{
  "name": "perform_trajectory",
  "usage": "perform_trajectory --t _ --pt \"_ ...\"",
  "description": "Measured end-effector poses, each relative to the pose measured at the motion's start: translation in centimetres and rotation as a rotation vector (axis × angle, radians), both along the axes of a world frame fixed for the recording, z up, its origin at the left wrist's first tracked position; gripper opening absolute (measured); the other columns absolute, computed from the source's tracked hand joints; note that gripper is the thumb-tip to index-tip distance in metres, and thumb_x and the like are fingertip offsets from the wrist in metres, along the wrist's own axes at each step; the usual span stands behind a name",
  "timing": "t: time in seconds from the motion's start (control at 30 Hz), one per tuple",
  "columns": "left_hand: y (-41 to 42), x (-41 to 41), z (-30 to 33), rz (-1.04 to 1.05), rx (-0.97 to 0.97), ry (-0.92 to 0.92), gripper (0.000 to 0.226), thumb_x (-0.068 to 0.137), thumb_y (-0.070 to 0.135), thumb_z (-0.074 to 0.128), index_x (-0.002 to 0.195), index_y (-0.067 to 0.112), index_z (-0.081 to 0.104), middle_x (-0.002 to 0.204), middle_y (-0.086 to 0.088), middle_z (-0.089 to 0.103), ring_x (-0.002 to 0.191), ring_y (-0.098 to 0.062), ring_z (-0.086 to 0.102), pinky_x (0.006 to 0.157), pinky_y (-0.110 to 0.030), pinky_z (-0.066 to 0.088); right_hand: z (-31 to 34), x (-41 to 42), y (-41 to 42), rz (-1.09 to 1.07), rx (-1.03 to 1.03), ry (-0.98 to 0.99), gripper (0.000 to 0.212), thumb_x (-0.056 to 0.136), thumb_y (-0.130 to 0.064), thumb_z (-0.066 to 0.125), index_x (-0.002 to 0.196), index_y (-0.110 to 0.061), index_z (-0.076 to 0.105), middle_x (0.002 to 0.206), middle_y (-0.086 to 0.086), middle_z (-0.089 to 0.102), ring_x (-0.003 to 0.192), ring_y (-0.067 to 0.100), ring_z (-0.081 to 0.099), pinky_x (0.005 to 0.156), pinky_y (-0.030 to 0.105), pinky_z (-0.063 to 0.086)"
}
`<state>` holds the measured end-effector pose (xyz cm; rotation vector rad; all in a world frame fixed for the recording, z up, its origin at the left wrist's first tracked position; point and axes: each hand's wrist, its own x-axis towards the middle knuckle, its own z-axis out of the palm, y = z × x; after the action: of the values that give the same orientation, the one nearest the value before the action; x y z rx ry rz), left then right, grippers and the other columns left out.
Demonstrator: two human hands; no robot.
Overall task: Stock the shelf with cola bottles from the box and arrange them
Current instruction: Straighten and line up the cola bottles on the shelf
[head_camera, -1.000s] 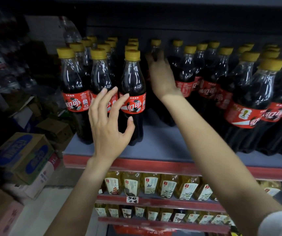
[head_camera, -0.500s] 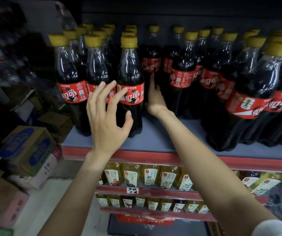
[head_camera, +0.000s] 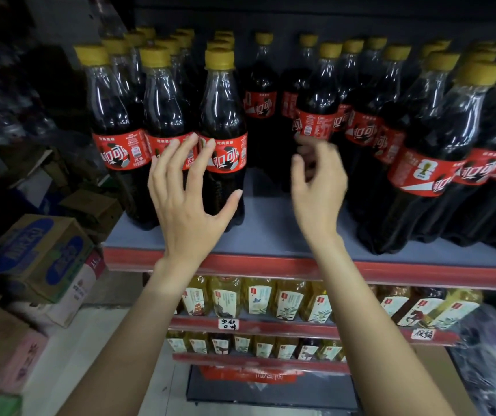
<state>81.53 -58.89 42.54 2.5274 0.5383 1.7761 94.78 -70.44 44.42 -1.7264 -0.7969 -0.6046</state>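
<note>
Head view: shelf (head_camera: 270, 235) mostly stocked, cola bottles (head_camera: 222, 139) packed at 10 and 2 o'clock, open lane at centre with two bottles at the back. Left hand (head_camera: 186, 202) spread, empty, just in front of the left group. Right hand (head_camera: 318, 181) loosely curled, empty. Box not identifiable; gap left to fill, I'd say

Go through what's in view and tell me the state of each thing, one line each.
Cola bottles: upright, capped, full, gap in the front row.
Left hand: open, fingers spread at a front bottle's label.
Right hand: loosely curled, holding nothing, in the gap.
Shelf: partly stocked.
Cardboard boxes: stacked on the floor, closed.
</note>
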Motion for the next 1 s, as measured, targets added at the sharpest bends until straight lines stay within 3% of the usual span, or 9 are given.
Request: perform_trajectory --t 0.07,0.13,0.2,0.33,0.5,0.67,0.87,1.0 --pt "-0.1 0.1 -0.5 0.071 0.006 0.043 0.075 0.08 0.046 0.072 0.14 0.017 0.038 0.147 -0.014 0.035 0.138 -0.031 0.024 0.112 -0.059 0.023 -0.3 0.3 -0.4 -0.149 0.012 0.107 0.053 0.085 -0.021 0.067 0.132 -0.009 0.047 0.119 0.014 0.051 0.106 0.031 0.05 0.089 0.039 0.042" --pt "-0.1 0.2 -0.8 0.12 -0.007 0.083 0.083 0.077 0.05 0.072 0.143 0.021 0.033 0.151 -0.009 0.022 0.141 -0.034 0.016 0.115 -0.059 0.014 0.0 1.6 0.5 -0.184 -0.13 0.282 0.089 0.078 -0.033 0.076 0.147 -0.011 0.026 0.136 0.019 0.037 0.119 0.04 0.043 0.097 0.046 0.037" --pt "0.0 0.2 -1.0 0.135 -0.02 0.112 0.086 0.076 0.05 0.073 0.145 0.022 0.03 0.153 -0.006 0.016 0.142 -0.035 0.011 0.115 -0.059 0.009 0.4 2.8 1.5 -0.214 -0.258 0.339 0.106 0.074 -0.039 0.079 0.151 -0.011 0.012 0.139 0.019 0.032 0.122 0.041 0.041 0.095 0.05 0.04" --pt "0.2 0.1 -1.3 0.122 -0.032 0.149 0.089 0.079 0.049 0.071 0.149 0.022 0.023 0.155 -0.002 0.023 0.143 -0.036 0.008 0.115 -0.058 0.007 0.9 4.1 2.4 -0.228 -0.357 0.318 0.102 0.08 -0.032 0.075 0.152 -0.013 0.006 0.139 0.016 0.036 0.122 0.036 0.047 0.091 0.043 0.045" --pt "0.2 -0.3 -1.2 0.098 -0.042 0.165 0.087 0.081 0.047 0.069 0.149 0.02 0.021 0.155 -0.003 0.028 0.143 -0.037 0.009 0.113 -0.061 0.018 1.4 5.0 3.1 0.128 -0.271 0.362 0.098 0.082 -0.014 0.073 0.151 -0.021 0.004 0.148 0.007 0.04 0.129 0.027 0.047 0.104 0.037 0.039" --pt "0.1 -0.2 -1.1 0.102 -0.05 0.161 0.088 0.081 0.045 0.07 0.149 0.02 0.02 0.155 -0.003 0.027 0.144 -0.036 0.008 0.114 -0.06 0.019 1.3 5.1 5.6 0.279 -0.292 0.36 0.103 0.08 -0.009 0.074 0.151 -0.021 0.0 0.148 0.009 0.041 0.133 0.024 0.043 0.11 0.038 0.037" --pt "0.1 -0.2 -1.1 0.1 -0.042 0.164 0.087 0.081 0.045 0.07 0.148 0.019 0.022 0.154 -0.005 0.029 0.143 -0.037 0.009 0.114 -0.059 0.019 1.1 5.4 7.3 0.285 -0.249 0.328 0.102 0.08 -0.003 0.072 0.152 -0.018 0.002 0.154 0.014 0.02 0.14 0.026 0.03 0.11 0.03 0.026" --pt "0.1 -0.3 -1.1 0.098 -0.045 0.166 0.086 0.082 0.046 0.069 0.148 0.019 0.021 0.154 -0.005 0.028 0.143 -0.037 0.008 0.115 -0.059 0.018 0.8 5.5 7.2 0.299 -0.268 0.305 0.101 0.082 -0.004 0.071 0.152 -0.015 -0.001 0.156 0.014 0.016 0.142 0.025 0.025 0.111 0.03 0.023"
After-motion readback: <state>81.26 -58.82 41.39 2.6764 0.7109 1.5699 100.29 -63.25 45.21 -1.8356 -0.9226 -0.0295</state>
